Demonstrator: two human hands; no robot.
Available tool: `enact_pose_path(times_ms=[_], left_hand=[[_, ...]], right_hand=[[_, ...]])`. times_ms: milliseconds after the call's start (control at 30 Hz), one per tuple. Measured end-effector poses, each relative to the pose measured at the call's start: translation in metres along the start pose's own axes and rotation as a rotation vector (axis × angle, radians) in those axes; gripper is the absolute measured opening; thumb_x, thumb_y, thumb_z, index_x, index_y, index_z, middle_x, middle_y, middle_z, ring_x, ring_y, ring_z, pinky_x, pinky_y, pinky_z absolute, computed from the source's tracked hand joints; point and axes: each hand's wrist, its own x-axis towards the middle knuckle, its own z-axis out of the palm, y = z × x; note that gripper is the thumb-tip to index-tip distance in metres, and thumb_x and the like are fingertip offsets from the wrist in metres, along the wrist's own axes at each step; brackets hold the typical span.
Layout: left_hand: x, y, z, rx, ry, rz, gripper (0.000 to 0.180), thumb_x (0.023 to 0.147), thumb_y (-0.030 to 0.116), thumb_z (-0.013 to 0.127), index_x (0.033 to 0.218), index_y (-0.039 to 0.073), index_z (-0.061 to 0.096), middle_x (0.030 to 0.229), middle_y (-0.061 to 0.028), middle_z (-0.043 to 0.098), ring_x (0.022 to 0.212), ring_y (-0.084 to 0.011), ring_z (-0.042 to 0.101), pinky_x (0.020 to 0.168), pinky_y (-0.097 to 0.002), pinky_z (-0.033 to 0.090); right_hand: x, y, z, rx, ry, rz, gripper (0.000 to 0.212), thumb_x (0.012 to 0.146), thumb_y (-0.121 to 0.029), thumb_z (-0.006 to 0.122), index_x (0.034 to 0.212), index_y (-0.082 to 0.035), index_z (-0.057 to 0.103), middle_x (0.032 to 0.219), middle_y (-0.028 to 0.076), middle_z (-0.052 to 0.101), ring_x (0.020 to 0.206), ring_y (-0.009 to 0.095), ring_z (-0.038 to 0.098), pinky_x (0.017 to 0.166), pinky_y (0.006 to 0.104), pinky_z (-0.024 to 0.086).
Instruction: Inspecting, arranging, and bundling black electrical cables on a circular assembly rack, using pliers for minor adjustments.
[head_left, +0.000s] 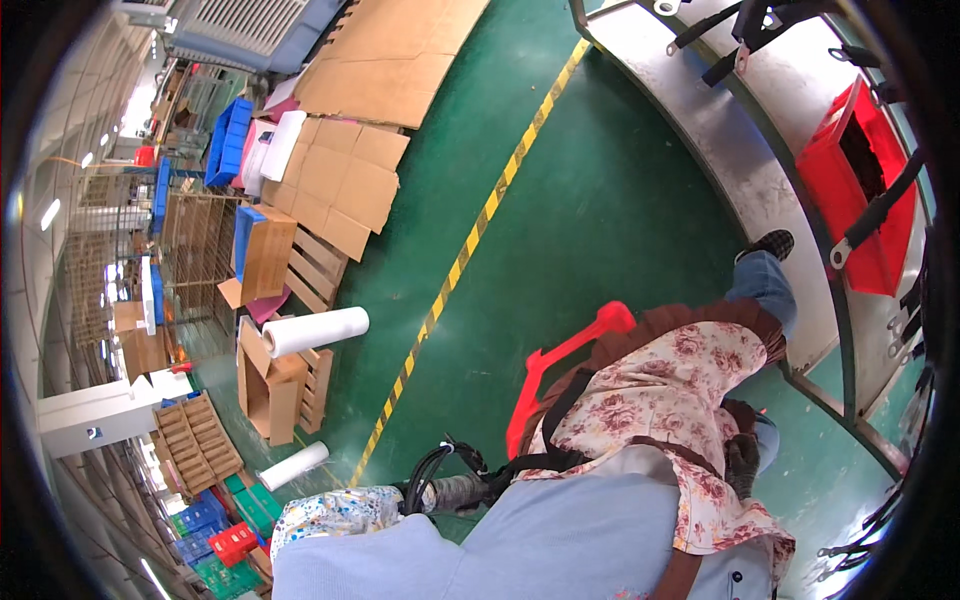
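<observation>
At the lower middle, my left hand, in a grey glove below a spotted sleeve, is closed on a looped bundle of black cable. The cable arcs above and around the wrist. My right hand, in a dark glove, hangs low beside the floral apron. Its fingers are partly hidden, and I cannot make out whether it holds anything. A red plastic stool or frame stands on the floor just beyond the apron.
A metal workbench curves along the right, carrying a red bin and black cables with ring terminals. Yellow-black floor tape crosses the green floor. To the left are cardboard sheets, pallets, a white roll and an open carton.
</observation>
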Motion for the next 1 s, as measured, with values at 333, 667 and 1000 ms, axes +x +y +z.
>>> enact_pose_path(times_ms=[333, 667, 1000], left_hand=[[-0.08, 0.174, -0.096, 0.156, 0.447, 0.136, 0.027, 0.077, 0.038, 0.06, 0.078, 0.011, 0.057, 0.058, 0.0014, 0.048, 0.046, -0.0081, 0.042, 0.039, -0.0237, 0.034], [-0.103, 0.47, 0.047, 0.75, -0.092, 1.0, 0.015, 0.085, 0.017, 0.06, 0.094, 0.006, 0.06, 0.078, 0.0029, 0.059, 0.072, -0.0055, 0.052, 0.062, -0.0214, 0.043], [-0.015, 0.471, 0.213, 0.878, -0.76, 0.784, 0.022, 0.083, 0.01, 0.062, 0.104, 0.003, 0.057, 0.097, 0.0, 0.059, 0.092, -0.0079, 0.052, 0.083, -0.024, 0.043]], right_hand=[[-0.012, 0.009, 0.005, 0.021, -0.05, 0.052, 0.004, 0.082, -0.004, 0.053, 0.085, -0.001, 0.054, 0.078, 0.004, 0.053, 0.072, 0.015, 0.05, 0.065, 0.0281, 0.042], [0.029, -0.145, 0.026, -0.094, 0.076, -0.228, 0.008, 0.081, -0.004, 0.054, 0.088, -0.002, 0.056, 0.079, 0.007, 0.055, 0.072, 0.017, 0.051, 0.065, 0.029, 0.043], [-0.028, -0.256, -0.014, 0.519, 0.541, -0.318, 0.022, 0.075, -0.011, 0.066, 0.094, -0.004, 0.058, 0.086, 0.011, 0.056, 0.078, 0.021, 0.056, 0.068, 0.0329, 0.045]])
